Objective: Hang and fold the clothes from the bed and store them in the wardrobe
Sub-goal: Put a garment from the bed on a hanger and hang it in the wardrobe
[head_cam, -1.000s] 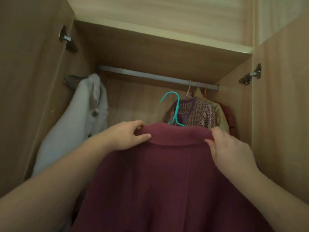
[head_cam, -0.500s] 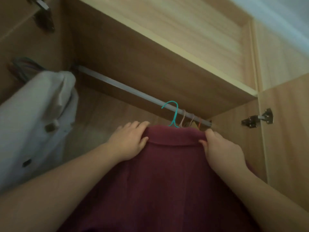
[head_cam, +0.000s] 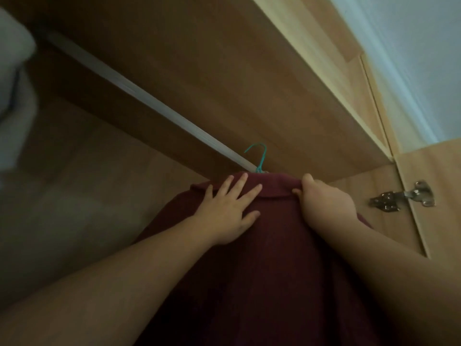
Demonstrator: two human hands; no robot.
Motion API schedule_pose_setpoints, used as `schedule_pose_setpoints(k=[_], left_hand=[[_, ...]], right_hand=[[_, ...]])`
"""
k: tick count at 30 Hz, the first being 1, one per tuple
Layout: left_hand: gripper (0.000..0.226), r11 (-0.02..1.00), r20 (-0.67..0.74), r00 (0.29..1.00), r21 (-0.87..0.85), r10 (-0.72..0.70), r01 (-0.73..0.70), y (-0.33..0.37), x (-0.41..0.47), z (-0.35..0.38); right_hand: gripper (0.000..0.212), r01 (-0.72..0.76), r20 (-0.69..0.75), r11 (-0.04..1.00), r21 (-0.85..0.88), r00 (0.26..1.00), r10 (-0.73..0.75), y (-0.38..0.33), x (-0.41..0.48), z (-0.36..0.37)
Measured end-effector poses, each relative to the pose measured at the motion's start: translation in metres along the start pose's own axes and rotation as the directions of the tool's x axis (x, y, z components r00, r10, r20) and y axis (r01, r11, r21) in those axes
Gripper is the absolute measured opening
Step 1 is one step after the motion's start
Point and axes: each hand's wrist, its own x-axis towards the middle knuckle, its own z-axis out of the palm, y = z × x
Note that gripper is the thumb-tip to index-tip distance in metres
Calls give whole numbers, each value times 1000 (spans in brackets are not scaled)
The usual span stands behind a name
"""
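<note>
Since half a second back, the view has tipped way up and the coat [head_cam: 274,258] has gone up with it. The left hand [head_cam: 227,211] has let go of the collar and now lies flat on the cloth.

Going left to right: a pale garment [head_cam: 12,58] hangs blurry at the far left edge, well apart from the action. The rail [head_cam: 149,101] runs diagonally from there down toward the middle, under the shelf [head_cam: 224,58]. The teal hook [head_cam: 259,156] pokes up right at the rail's near end, open side facing left. I honestly can't tell if it's over the rail yet or just beside it.

Left hand: fingers spread and straight, palm pressed just below the collar. My guess is it's steadying the coat so it doesn't swing while the hook gets lined up. The coat is up inside the wardrobe [head_cam: 99,171], collar topmost and touching the hook's base. Its long axis runs from the collar down toward the bottom of the frame, what looks like its back facing the camera.

Right hand [head_cam: 324,201]: fingers curled round the collar's right end, thumb under the edge. That looks like the hand doing the lifting and steering. The two hands are apart, one at each side of the collar.

A metal hinge [head_cam: 404,198] sits on the open door [head_cam: 439,233] at right.
</note>
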Motion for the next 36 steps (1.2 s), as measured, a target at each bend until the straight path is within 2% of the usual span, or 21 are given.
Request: schedule_pose_setpoints(k=[5, 13, 18, 21, 24, 29, 32, 36], left_hand=[[61, 994, 65, 997, -102, -33, 40, -16, 30, 19], [63, 984, 138, 987, -149, -78, 99, -17, 4, 41], [62, 966, 78, 989, -221, -123, 138, 18, -22, 19], [62, 974, -27, 999, -223, -37, 30, 59, -39, 6], [64, 961, -62, 996, -268, 62, -77, 111, -58, -3], [69, 932, 14, 987, -329, 163, -149, 210, -107, -9], [74, 910, 78, 972, -374, 222, -178, 283, -152, -18], [79, 832, 202, 916, -518, 347, -201, 402, -232, -40]], right_hand=[[27, -22, 80, 999, -41, 996, 25, -11, 18, 30], [29, -1, 161, 1000, -25, 987, 5, -22, -3, 33], [39, 15, 164, 999, 36, 986, -21, -14, -33, 12], [60, 87, 191, 996, 26, 977, -91, 0, -63, -5], [62, 114, 244, 993, -17, 964, -106, 24, -108, -34], [58, 8, 386, 997, -78, 922, 23, 98, -211, -113], [60, -33, 458, 983, -183, 882, 115, 150, -285, -181], [62, -138, 531, 949, -282, 802, 275, 217, -396, -287]])
